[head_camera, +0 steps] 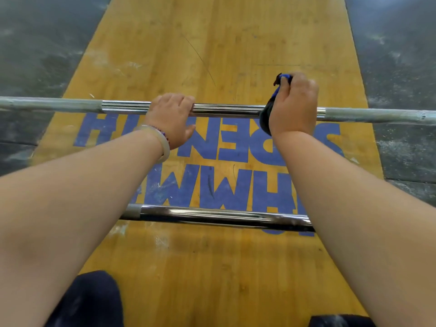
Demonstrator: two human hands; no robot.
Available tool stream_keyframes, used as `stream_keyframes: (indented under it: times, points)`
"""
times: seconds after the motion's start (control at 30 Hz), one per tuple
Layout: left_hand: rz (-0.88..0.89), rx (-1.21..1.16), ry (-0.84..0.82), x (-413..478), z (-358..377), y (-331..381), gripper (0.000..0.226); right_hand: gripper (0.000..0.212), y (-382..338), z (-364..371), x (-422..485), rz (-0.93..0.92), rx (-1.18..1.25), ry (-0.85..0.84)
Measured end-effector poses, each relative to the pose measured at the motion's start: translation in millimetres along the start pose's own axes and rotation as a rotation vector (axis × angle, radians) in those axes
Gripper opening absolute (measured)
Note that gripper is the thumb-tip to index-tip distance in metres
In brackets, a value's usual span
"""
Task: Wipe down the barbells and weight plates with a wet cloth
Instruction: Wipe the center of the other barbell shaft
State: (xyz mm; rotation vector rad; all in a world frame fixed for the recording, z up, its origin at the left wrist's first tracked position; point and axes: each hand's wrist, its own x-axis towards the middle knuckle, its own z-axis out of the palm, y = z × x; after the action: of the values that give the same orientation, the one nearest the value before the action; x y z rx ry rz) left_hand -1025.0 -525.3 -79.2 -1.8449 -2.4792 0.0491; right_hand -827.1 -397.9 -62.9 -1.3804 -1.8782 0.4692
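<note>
Steadying the far barbell (226, 109), lying 9 to 3 o'clock, with fingers (181, 100) curled over it, the left hand (171, 114) braces while the right hand (293, 105) clamps the cloth (265, 119) round the shaft at 2 o'clock; wiping seems under way, with the near barbell (212, 214) and unseen plates apparently pending.

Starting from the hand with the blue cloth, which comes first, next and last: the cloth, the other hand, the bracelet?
From the right hand:
1. blue cloth, gripped in it, wrapped on the barbell.
2. left hand, further left, gripping that bar.
3. bracelet, on the left wrist, behind that hand.
</note>
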Motion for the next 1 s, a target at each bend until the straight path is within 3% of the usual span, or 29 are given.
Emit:
stream_keyframes:
  times: [0.17, 0.23, 0.33, 0.53, 0.67, 0.77, 1.0]
  points:
    - [-0.015, -0.019, 0.021, 4.6, 12.5, -10.2, 0.047, 0.037, -2.8, 21.9, -6.2, 0.080, 0.109, 0.147]
    - [-0.046, -0.041, 0.073, 8.0, 17.5, -8.6, 0.038, 0.046, -10.3, 35.5, -16.1, 0.069, 0.051, 0.056]
    - [-0.073, -0.053, 0.174, 11.0, 26.9, -6.4, 0.026, 0.045, -19.6, 60.7, -41.3, -0.087, -0.232, -0.172]
    - [0.002, 0.082, 0.379, 6.4, 43.1, -12.7, 0.026, 0.026, -9.6, 68.5, -44.6, -0.328, -0.318, -0.061]
    - [0.067, 0.063, 0.414, 1.1, 43.7, -18.7, 0.036, 0.033, 10.6, 47.8, -37.0, -0.067, -0.333, 0.046]
    - [0.138, -0.048, 0.389, 1.0, 40.4, -26.3, 0.030, 0.036, 1.1, 45.6, -41.5, 0.048, -0.258, 0.011]
    - [0.149, -0.170, 0.454, -1.9, 39.4, -28.2, 0.021, 0.036, -5.9, 56.9, -62.7, 0.005, -0.182, 0.061]
